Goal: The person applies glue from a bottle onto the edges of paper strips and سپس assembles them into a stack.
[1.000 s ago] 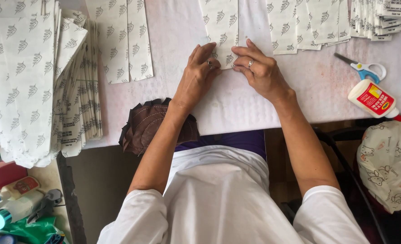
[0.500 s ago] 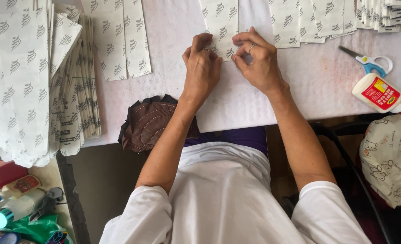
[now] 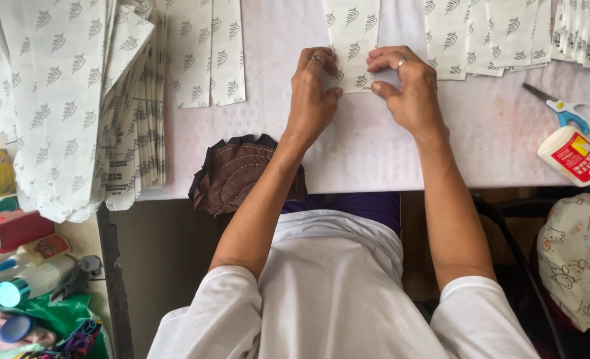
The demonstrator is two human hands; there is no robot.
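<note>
Hands meet at 12 o'clock on the pale pink table (image 3: 255,133), both on 1 printed paper strip (image 3: 351,33), white with grey leaf marks. The left hand (image 3: 313,100) lies knuckles-up, fingers curled, pressing the strip's lower left edge flat. The right hand (image 3: 406,86) pinches the strip's lower right corner between thumb and fingers. More strips of the same paper (image 3: 208,53) lie at 11 o'clock, and a thick stack (image 3: 62,106) hangs over the table edge at 9 o'clock. Blue-handled scissors (image 3: 564,108) and a white glue bottle (image 3: 574,156) sit at 2 o'clock. A brown stitched cloth (image 3: 232,174) rests beside the left forearm.
</note>
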